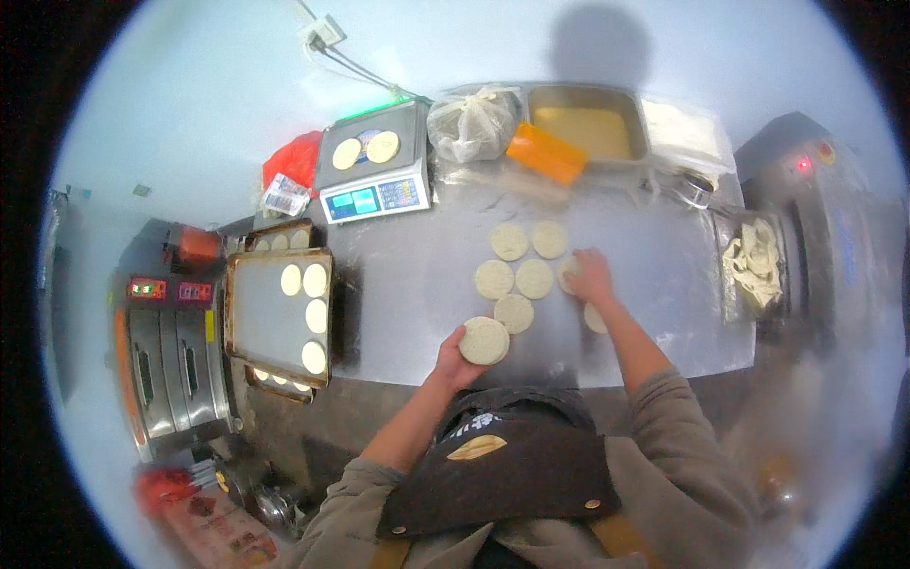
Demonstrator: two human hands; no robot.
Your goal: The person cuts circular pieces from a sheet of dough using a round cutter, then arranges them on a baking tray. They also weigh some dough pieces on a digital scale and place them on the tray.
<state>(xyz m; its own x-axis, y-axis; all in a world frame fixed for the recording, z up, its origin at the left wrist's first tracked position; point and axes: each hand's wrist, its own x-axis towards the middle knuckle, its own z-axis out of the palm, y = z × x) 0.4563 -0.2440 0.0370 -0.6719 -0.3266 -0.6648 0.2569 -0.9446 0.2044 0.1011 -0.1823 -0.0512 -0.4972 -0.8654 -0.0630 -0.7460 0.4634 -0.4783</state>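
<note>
My left hand (453,363) is closed around a flat dough round (483,341), held up near the front edge of the steel table (408,294). Whether more rounds lie stacked beneath it I cannot make out. Farther right, my right hand (591,275) grips the edge of another dough round (568,276), which its fingers partly cover. Several pale, speckled rounds lie flat between my hands, among them one (534,280) in the middle. Below my right wrist, a further round (595,319) is partly hidden by the forearm.
At left, a baking tray (248,313) holds several rounds along its right side, with other trays beneath. A digital scale (374,197) bearing two rounds, a tied plastic bag (474,125), an orange scraper (547,154) and a metal pan (637,119) line the back. Dough (755,266) sits at right beside a machine.
</note>
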